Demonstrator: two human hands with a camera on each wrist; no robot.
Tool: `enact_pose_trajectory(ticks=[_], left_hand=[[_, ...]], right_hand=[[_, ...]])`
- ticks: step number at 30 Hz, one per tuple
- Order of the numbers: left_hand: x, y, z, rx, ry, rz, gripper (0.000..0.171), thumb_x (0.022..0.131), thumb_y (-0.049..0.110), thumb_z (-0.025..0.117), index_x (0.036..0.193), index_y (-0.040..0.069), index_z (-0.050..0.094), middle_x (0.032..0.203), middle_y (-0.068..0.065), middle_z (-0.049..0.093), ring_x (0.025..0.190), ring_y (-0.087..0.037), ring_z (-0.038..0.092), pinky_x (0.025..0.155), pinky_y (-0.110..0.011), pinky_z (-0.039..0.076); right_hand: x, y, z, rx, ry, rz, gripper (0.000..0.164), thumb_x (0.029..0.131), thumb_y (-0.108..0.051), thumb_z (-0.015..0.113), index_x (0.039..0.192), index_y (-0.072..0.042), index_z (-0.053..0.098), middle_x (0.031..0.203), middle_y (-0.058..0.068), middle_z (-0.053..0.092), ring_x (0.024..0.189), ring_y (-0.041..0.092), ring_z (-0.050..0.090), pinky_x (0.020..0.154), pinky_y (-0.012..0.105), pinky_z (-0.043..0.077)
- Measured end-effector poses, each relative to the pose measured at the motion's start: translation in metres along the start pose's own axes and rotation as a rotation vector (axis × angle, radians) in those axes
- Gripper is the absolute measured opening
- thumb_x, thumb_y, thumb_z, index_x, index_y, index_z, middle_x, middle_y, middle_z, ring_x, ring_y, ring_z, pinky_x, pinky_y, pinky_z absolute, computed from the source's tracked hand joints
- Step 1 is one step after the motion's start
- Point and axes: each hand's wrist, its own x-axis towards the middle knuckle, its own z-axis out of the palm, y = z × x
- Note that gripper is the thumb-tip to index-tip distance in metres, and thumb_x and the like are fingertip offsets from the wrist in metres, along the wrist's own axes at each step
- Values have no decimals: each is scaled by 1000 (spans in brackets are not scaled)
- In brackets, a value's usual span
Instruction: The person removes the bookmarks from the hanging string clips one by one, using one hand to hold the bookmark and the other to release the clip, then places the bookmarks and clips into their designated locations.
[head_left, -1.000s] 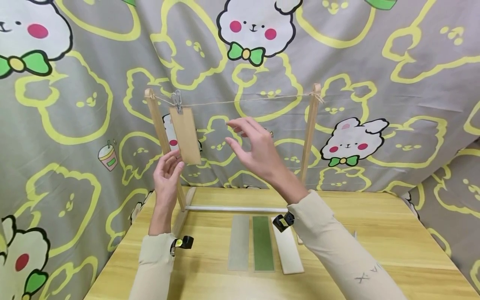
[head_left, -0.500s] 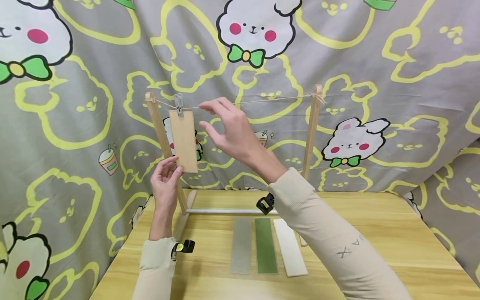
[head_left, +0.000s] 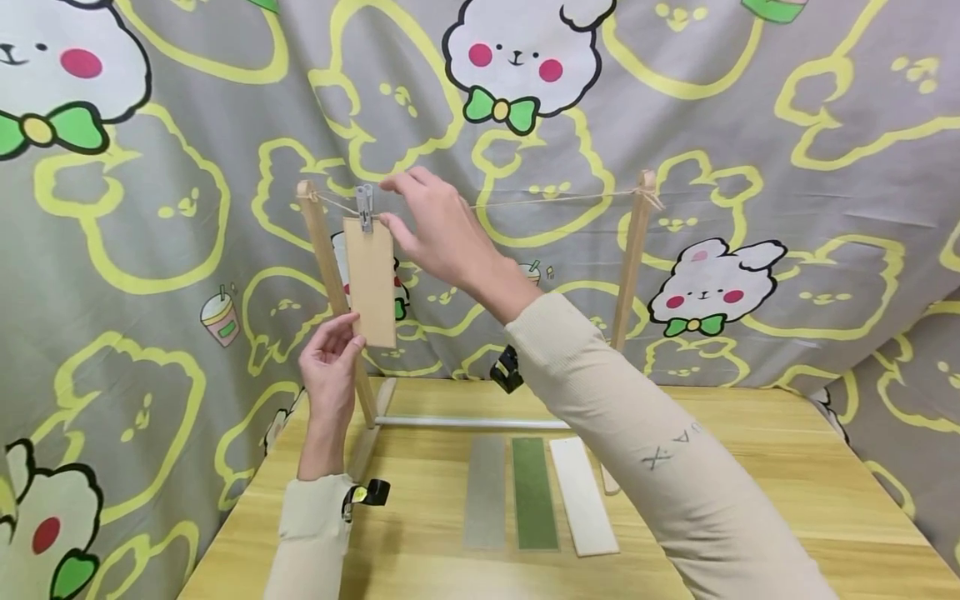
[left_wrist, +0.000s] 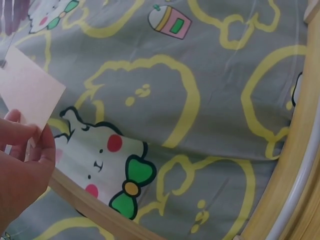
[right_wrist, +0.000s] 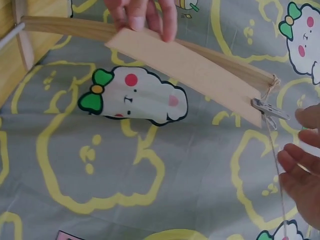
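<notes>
A tan rectangular card (head_left: 372, 287) hangs from the string (head_left: 558, 201) by a grey clothespin (head_left: 365, 207) on its top edge. My left hand (head_left: 330, 358) pinches the card's lower left edge between thumb and fingers; the left wrist view shows that grip on the card (left_wrist: 32, 87) too. My right hand (head_left: 446, 229) is raised just right of the clothespin, thumb and fingers spread apart. In the right wrist view its fingers (right_wrist: 300, 155) stand close to the clothespin (right_wrist: 269, 107), with a small gap and nothing held.
The string runs between two wooden posts (head_left: 633, 267), joined low down by a white rod (head_left: 472, 422). On the wooden table (head_left: 750, 467) lie a grey strip (head_left: 486, 492), a green strip (head_left: 536, 493) and a white strip (head_left: 585, 496). A patterned curtain (head_left: 847, 158) hangs behind.
My right hand has moved left and up along the string to the clothespin. My left hand and the card's lower end have dropped slightly, and the card hangs straighter.
</notes>
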Motion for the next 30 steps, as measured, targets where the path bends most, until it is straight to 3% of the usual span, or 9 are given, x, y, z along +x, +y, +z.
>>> enact_pose_trajectory(ticks=[7, 10, 14, 17, 19, 21, 23, 30], left_hand=[[1, 2, -1, 3, 3, -14, 36, 84, -30, 59, 118, -21, 62, 107, -9, 74, 99, -19, 67, 83, -21, 57], [0, 2, -4, 17, -6, -18, 35, 85, -29, 60, 119, -21, 61, 110, -9, 74, 103, -19, 67, 86, -22, 57], [-1, 3, -7, 25, -7, -19, 35, 85, -29, 60, 119, -22, 61, 110, -9, 74, 104, -20, 68, 86, -22, 57], [0, 2, -9, 18, -5, -11, 34, 84, -30, 60, 118, -22, 61, 108, -9, 74, 101, -19, 68, 84, -21, 58], [1, 2, -8, 5, -9, -5, 34, 84, -30, 60, 117, -22, 61, 108, -10, 74, 100, -19, 68, 84, -21, 58], [1, 2, -7, -5, -15, -5, 34, 84, -30, 60, 117, -22, 62, 107, -10, 74, 98, -19, 68, 83, -21, 58], [2, 2, -6, -9, -17, -6, 34, 83, -30, 61, 116, -21, 62, 106, -9, 74, 97, -18, 68, 82, -21, 58], [3, 3, -7, -15, 1, -8, 34, 83, -31, 60, 115, -21, 63, 106, -9, 75, 96, -18, 68, 82, -21, 58]], right_hand=[[24, -3, 3, -42, -187, 127, 45, 107, -29, 56, 145, -5, 53, 147, 7, 56, 137, 17, 50, 112, 23, 39], [32, -3, 8, -47, -228, 170, 48, 108, -31, 54, 148, -5, 51, 149, 6, 55, 138, 17, 49, 113, 25, 39], [39, -4, 14, -21, -238, 215, 49, 108, -31, 55, 148, -5, 51, 145, 6, 58, 132, 16, 53, 109, 25, 44], [44, -5, 17, 15, -240, 224, 40, 107, -31, 55, 137, -5, 60, 124, 6, 67, 107, 14, 61, 89, 21, 50], [47, -6, 17, 47, -231, 226, 31, 107, -29, 56, 125, -5, 66, 103, 6, 68, 85, 14, 59, 72, 21, 48], [49, -7, 16, 86, -210, 236, 25, 106, -27, 58, 114, -6, 69, 90, 4, 66, 73, 14, 54, 63, 22, 44], [51, -8, 15, 131, -186, 258, 23, 105, -26, 61, 111, -6, 71, 89, 3, 68, 72, 12, 56, 63, 21, 45], [55, -9, 15, 212, -126, 321, 25, 99, -23, 71, 116, -5, 74, 104, 1, 75, 93, 8, 67, 80, 20, 54]])
